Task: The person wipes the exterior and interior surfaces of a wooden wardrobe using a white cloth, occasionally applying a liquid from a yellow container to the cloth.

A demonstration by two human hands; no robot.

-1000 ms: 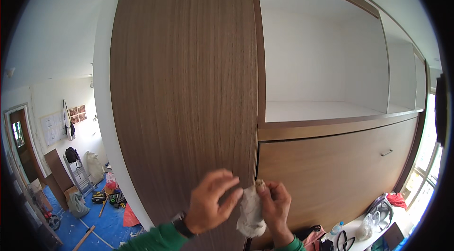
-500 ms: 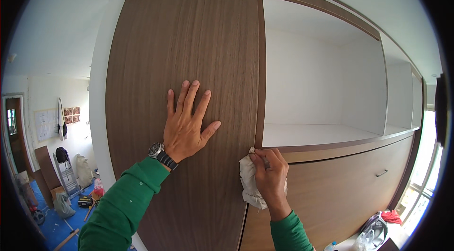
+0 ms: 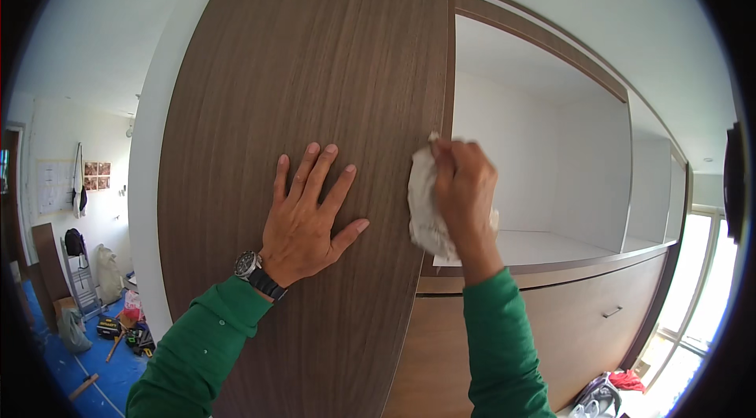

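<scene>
A tall brown wood-grain panel [image 3: 346, 56] fills the middle of the view. Flat on it, fingers spread, rests my left hand [image 3: 303, 217], with a watch [image 3: 250, 267] at the wrist. My right hand [image 3: 466, 190] is closed on a crumpled off-white rag [image 3: 425, 205], pinching its upper end at the panel's right edge. Most of the cloth hangs below the fingers, and part of it is hidden behind the hand. Just right of this hand opens a white-lined cabinet compartment [image 3: 516, 119] with a brown frame.
Below the compartment, a lighter brown front [image 3: 543, 331] carries a small handle [image 3: 612, 312]. A bag and a red cloth [image 3: 626, 381] lie at the lower right by bright windows. At left, a stepladder [image 3: 83, 288], sacks and tools stand on a blue floor covering [image 3: 87, 371].
My right hand has moved up along the panel's edge with the rag, from the compartment's lower corner to about its mid-height. My left hand stays on the panel. The view has shifted slightly.
</scene>
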